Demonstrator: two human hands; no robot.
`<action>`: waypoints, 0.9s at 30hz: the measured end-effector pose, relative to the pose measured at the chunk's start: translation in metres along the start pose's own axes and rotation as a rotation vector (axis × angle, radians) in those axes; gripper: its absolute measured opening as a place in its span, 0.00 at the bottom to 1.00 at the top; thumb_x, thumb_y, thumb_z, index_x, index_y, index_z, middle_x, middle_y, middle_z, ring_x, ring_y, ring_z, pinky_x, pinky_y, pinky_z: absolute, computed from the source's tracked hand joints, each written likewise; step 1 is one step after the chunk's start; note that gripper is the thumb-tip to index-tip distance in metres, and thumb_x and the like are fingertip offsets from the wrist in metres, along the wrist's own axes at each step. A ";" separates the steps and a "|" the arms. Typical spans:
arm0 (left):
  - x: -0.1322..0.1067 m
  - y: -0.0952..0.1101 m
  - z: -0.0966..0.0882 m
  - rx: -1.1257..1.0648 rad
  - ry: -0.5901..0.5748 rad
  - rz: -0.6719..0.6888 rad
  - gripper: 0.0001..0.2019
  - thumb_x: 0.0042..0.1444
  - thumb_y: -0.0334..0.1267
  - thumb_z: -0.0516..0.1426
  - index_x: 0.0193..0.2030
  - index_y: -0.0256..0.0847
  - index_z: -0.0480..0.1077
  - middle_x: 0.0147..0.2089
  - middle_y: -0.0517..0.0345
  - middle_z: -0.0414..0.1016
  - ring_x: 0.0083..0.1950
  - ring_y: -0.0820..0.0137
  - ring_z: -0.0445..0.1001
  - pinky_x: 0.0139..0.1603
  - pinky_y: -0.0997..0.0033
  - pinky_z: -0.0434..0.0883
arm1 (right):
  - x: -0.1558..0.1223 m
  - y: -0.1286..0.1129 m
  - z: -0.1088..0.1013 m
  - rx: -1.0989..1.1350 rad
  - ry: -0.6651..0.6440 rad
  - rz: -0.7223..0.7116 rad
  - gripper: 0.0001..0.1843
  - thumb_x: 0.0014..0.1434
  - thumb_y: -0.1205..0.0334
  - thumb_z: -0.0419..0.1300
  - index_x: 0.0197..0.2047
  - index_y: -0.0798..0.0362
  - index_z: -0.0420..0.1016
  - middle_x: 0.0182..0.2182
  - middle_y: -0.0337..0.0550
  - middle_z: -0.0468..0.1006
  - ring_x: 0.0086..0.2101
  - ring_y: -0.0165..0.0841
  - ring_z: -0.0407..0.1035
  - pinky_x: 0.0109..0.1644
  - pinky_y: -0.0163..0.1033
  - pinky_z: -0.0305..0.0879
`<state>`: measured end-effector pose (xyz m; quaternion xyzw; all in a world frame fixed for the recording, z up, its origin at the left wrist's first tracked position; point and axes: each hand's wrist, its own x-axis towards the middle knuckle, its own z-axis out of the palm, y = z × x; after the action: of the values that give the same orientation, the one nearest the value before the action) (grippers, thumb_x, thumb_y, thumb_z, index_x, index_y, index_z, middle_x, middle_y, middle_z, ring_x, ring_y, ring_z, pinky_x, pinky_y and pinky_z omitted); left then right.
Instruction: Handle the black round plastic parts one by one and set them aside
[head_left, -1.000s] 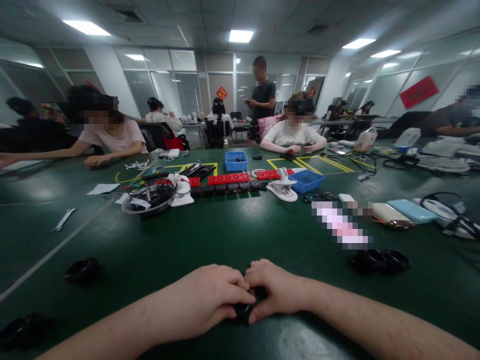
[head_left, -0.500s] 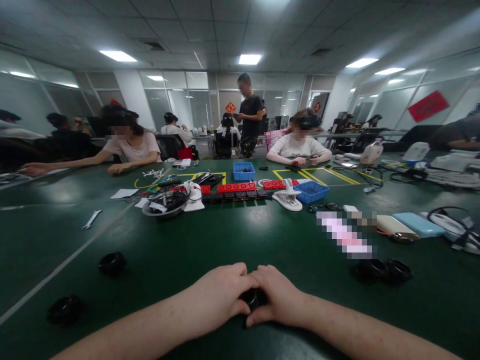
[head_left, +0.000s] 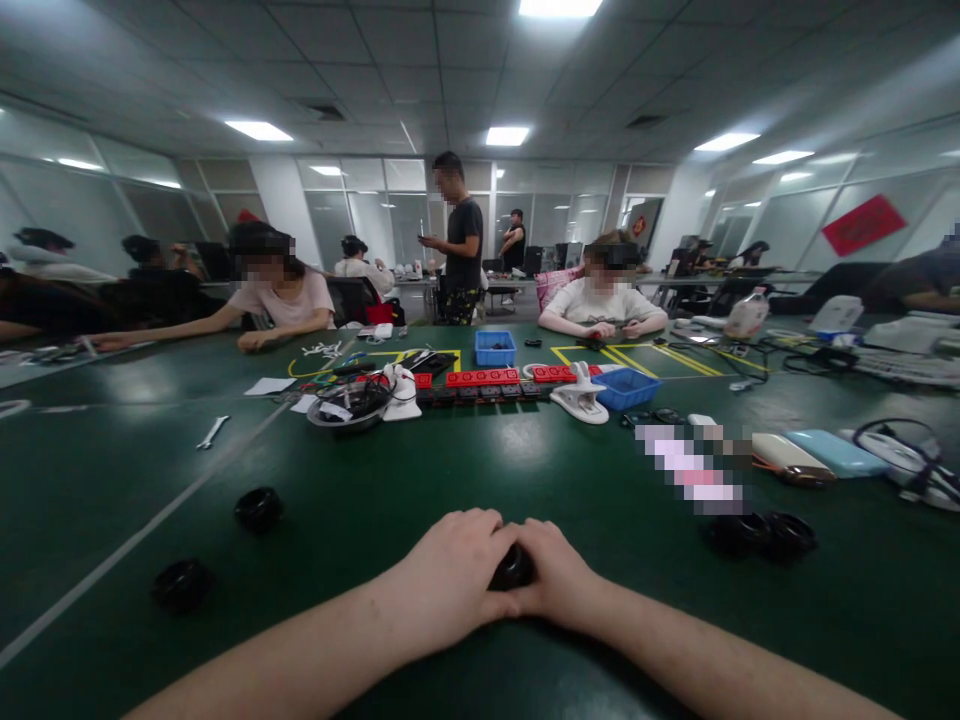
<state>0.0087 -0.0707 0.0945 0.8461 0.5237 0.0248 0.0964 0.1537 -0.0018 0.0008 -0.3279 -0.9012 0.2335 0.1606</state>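
Observation:
A glossy black ring-shaped piece (head_left: 513, 567) is clasped between both palms close in front of me. My left hand (head_left: 461, 565) wraps its left side with curled fingers. From the other side my right hand (head_left: 559, 570) closes round it, and the two thumbs and forefingers meet. Most of the piece is hidden by the hands. Two similar black rings lie to the left, a nearer one (head_left: 181, 584) and a farther one (head_left: 259, 509). Another pair, a black ring (head_left: 739, 534) and its neighbour (head_left: 790, 538), lies side by side on the right.
Across the green table (head_left: 360, 480) runs a red-and-black power strip (head_left: 484, 378) with a white clip base (head_left: 581, 395) and a blue bin (head_left: 626, 388). A wrench (head_left: 213, 433) lies left; a light-blue case (head_left: 836, 452) lies right. People sit at the far side.
My view has shifted, so the table things appear farther right, most of all on the left. Both hands stay closed round the black ring, with the thumbs now touching.

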 end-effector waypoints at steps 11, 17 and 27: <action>0.005 -0.028 0.001 -0.127 0.005 0.294 0.18 0.51 0.27 0.58 0.49 0.44 0.67 0.49 0.58 0.70 0.49 0.67 0.67 0.50 0.69 0.64 | 0.010 0.016 -0.028 0.254 -0.332 -0.119 0.20 0.41 0.65 0.66 0.41 0.53 0.72 0.33 0.36 0.71 0.33 0.30 0.65 0.38 0.33 0.60; 0.010 -0.021 0.002 -0.069 0.002 0.177 0.15 0.50 0.32 0.60 0.46 0.41 0.68 0.44 0.57 0.72 0.45 0.66 0.69 0.47 0.69 0.66 | 0.009 0.012 -0.017 0.190 -0.229 -0.001 0.25 0.37 0.55 0.68 0.39 0.54 0.69 0.31 0.37 0.71 0.30 0.30 0.65 0.32 0.33 0.59; 0.021 -0.002 0.023 0.129 0.036 -0.139 0.16 0.50 0.40 0.60 0.40 0.28 0.68 0.38 0.46 0.70 0.40 0.57 0.69 0.40 0.57 0.68 | 0.010 0.000 0.001 -0.183 -0.016 0.045 0.20 0.37 0.53 0.63 0.32 0.55 0.65 0.28 0.42 0.71 0.30 0.34 0.63 0.35 0.38 0.57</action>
<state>0.0200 -0.0547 0.0702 0.8116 0.5833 -0.0006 0.0337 0.1457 0.0040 0.0013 -0.3596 -0.9124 0.1562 0.1175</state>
